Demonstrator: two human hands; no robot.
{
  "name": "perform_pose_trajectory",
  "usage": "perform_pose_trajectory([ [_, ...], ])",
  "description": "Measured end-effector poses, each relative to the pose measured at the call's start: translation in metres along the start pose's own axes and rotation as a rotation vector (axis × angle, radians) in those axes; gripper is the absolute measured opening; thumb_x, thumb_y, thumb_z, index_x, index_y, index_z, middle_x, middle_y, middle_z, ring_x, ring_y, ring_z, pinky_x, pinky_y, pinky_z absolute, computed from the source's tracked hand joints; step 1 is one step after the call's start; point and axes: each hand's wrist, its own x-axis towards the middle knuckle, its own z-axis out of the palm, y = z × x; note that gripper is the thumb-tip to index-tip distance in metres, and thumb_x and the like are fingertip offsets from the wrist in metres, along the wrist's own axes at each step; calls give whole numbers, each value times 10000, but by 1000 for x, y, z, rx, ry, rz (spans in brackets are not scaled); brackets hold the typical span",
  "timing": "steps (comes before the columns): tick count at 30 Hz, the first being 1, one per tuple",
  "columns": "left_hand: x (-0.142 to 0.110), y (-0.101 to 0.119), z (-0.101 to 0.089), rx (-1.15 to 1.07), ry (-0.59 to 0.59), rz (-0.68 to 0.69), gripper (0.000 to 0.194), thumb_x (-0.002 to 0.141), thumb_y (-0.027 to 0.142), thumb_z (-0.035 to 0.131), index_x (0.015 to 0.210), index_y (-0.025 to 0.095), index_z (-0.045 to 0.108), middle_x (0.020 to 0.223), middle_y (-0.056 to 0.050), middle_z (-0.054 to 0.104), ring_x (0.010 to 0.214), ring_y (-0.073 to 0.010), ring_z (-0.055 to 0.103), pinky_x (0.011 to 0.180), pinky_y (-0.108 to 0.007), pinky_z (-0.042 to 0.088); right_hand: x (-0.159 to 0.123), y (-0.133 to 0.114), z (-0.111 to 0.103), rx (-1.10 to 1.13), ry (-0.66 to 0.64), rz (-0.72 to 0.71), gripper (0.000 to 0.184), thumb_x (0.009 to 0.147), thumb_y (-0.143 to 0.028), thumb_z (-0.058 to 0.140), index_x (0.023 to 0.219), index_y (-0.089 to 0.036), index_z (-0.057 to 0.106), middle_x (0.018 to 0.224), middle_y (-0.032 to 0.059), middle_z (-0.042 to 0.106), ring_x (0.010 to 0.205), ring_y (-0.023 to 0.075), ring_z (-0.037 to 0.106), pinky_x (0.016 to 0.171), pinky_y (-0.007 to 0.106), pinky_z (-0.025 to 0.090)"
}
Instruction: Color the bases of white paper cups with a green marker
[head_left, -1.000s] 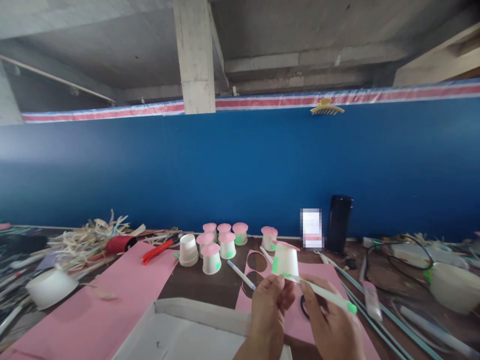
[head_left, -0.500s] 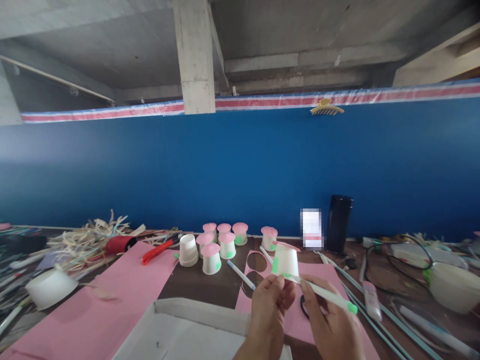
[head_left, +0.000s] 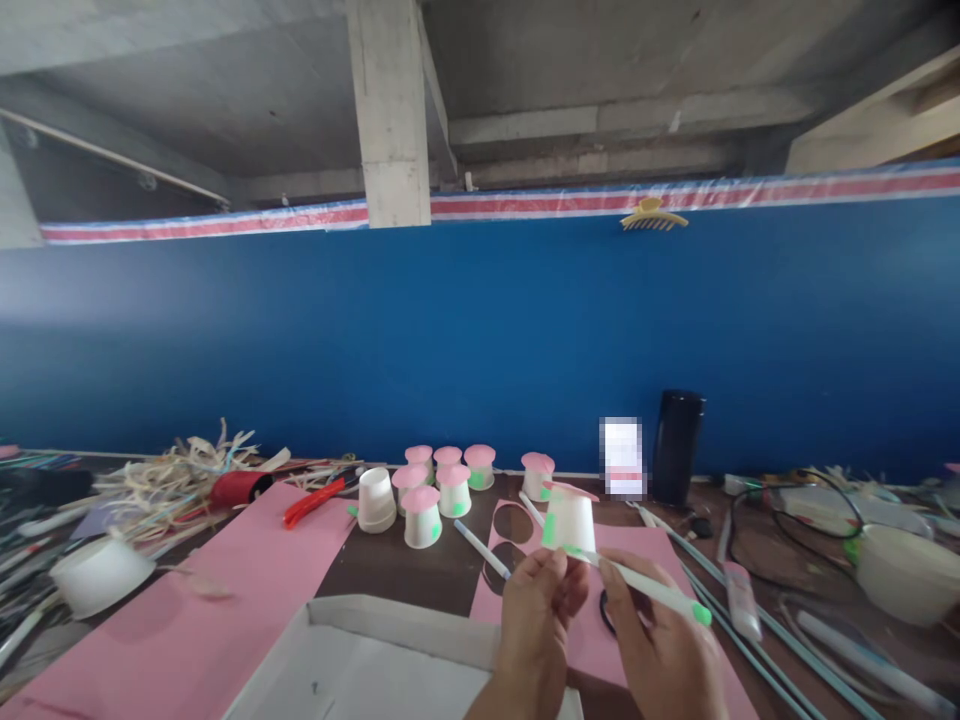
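Observation:
My left hand (head_left: 536,625) pinches the rim of an upturned white paper cup (head_left: 571,520) with a pink paper disc on top and a green patch on its side. My right hand (head_left: 660,650) is closed round a thin white stick with a green tip (head_left: 660,592), whose far end touches the cup's rim. Both hands hover above a pink sheet with round holes cut out (head_left: 517,530). Several finished white cups with pink tops (head_left: 442,480) stand in a group further back.
A white cardboard box (head_left: 390,665) lies at the near edge. A large pink sheet (head_left: 187,620) covers the left. A plain white cup (head_left: 376,500), red scissors (head_left: 313,503), straw scraps (head_left: 172,475), a black cylinder (head_left: 677,447), cables and white bowls (head_left: 907,575) surround them.

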Motion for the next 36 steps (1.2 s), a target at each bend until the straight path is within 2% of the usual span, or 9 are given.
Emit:
perform_pose_trajectory([
  [5, 0, 0, 1, 6, 9, -9, 164, 640, 180, 760, 691, 98, 628, 686, -60, 650, 654, -122, 641, 602, -182, 526, 1, -2, 0, 6, 4, -6, 272, 876, -394, 448, 939, -212, 641, 931, 44, 701, 810, 168, 672, 685, 230, 535],
  [13, 2, -1, 1, -5, 27, -2, 123, 664, 150, 734, 668, 106, 620, 651, -52, 642, 637, -117, 638, 597, -179, 520, 0, 1, -2, -10, -49, 20, 285, 873, -413, 449, 905, -209, 646, 872, 58, 708, 740, 183, 671, 628, 238, 532],
  [28, 1, -2, -3, -11, -12, -1, 174, 651, 191, 754, 711, 107, 614, 708, -54, 645, 682, -126, 641, 632, -200, 523, 1, -3, -2, 15, -1, 20, 305, 882, -415, 429, 922, -203, 644, 899, 64, 706, 786, 188, 672, 686, 261, 536],
  [36, 3, -4, -6, -30, -7, 9, 165, 668, 188, 738, 732, 113, 606, 732, -63, 657, 700, -133, 648, 632, -203, 515, -1, 1, -2, -3, -27, 11, 269, 874, -407, 451, 915, -222, 642, 883, 39, 708, 789, 172, 674, 650, 222, 529],
])
